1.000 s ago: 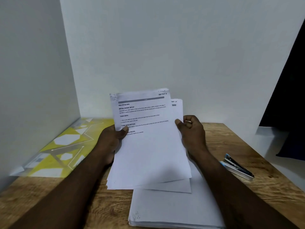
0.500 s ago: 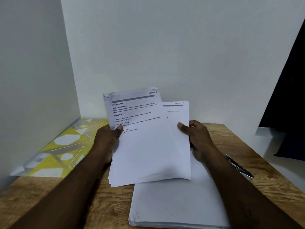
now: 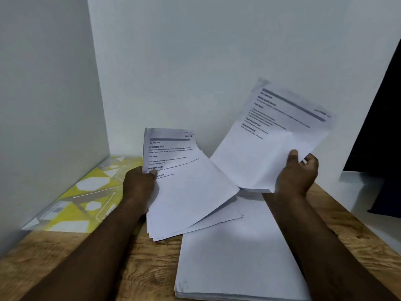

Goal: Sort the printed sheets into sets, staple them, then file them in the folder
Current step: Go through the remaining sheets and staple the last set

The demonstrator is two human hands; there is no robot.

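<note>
Head view: the left hand (image 3: 138,189) pinches a fanned bundle (image 3: 188,198) above the table (image 3: 134,270). Its top page reads "INITIAL SCENE SETUP", "TASK GOAL", "TASK DESCRIPTION". The right hand (image 3: 296,178) grips a tilted set (image 3: 269,146) with blurred print. A blank-faced stack (image 3: 236,261) lies on the table. The yellow folder (image 3: 86,198) lies at the left.

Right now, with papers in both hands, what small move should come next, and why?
Probably the right hand should lay its sheets on the table beside the stack, as a separate set: they are held clear of the sheaf that the left hand grips.
</note>
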